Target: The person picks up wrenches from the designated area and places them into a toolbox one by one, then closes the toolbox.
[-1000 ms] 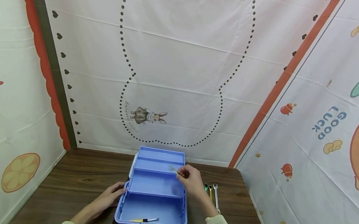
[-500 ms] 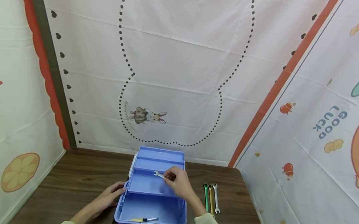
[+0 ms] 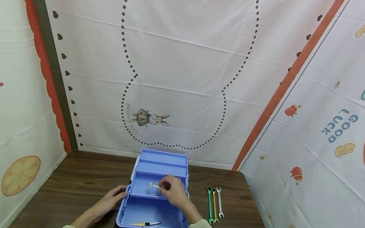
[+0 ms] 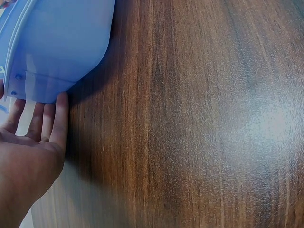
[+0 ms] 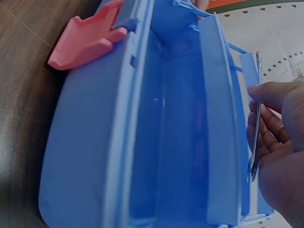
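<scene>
A blue toolbox [image 3: 153, 213] with raised stepped trays stands unfolded on the table. My right hand [image 3: 174, 192] pinches a small silver wrench [image 3: 153, 185] above the middle tray; in the right wrist view the wrench [image 5: 257, 118] lies between thumb and fingers of the right hand [image 5: 285, 128]. My left hand [image 3: 113, 199] rests against the box's left side; the left wrist view shows the fingers of that hand [image 4: 35, 147] extended, touching the box wall [image 4: 61, 47]. A yellow-handled tool [image 3: 147, 224] lies in the bottom compartment.
Right of the box, a green wrench [image 3: 210, 205], a yellow wrench [image 3: 215, 205] and a silver wrench [image 3: 219, 202] lie side by side on the wooden table [image 3: 88, 171]. A red latch [image 5: 88, 38] hangs at the box front. Printed cloth surrounds the table.
My right hand has moved left and down with the silver wrench, from the upper trays' right side to over the middle tray. The left hand has stayed in place.
</scene>
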The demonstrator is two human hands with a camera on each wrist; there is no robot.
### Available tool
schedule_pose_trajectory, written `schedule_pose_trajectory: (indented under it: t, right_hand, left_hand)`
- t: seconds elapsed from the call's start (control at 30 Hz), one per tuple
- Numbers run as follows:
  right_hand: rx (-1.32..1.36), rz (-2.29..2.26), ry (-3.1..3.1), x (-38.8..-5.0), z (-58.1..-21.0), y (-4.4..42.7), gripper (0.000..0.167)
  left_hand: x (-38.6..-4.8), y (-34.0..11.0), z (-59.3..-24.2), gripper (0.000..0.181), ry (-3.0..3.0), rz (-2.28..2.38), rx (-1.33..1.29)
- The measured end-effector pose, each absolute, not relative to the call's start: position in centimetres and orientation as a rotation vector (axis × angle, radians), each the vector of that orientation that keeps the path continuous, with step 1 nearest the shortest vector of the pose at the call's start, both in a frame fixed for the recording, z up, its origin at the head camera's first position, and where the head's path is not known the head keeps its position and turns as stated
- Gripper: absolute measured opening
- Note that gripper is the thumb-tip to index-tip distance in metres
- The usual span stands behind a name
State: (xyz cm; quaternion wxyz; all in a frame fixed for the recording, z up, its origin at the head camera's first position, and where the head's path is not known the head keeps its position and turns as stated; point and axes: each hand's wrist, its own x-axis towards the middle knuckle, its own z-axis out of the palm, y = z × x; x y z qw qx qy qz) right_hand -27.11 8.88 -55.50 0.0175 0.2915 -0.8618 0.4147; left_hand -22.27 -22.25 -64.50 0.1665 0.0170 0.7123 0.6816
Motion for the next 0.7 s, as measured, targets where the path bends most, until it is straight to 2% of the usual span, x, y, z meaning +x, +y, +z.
schedule_pose_trajectory:
  t: [0.7]
  right_hand:
    - [0.859,1.242,-2.75,-27.1,-57.3,8.2,0.013]
  left_hand:
    - [-22.4,-22.2,-64.6,0.066,2.038,1.932,0.048]
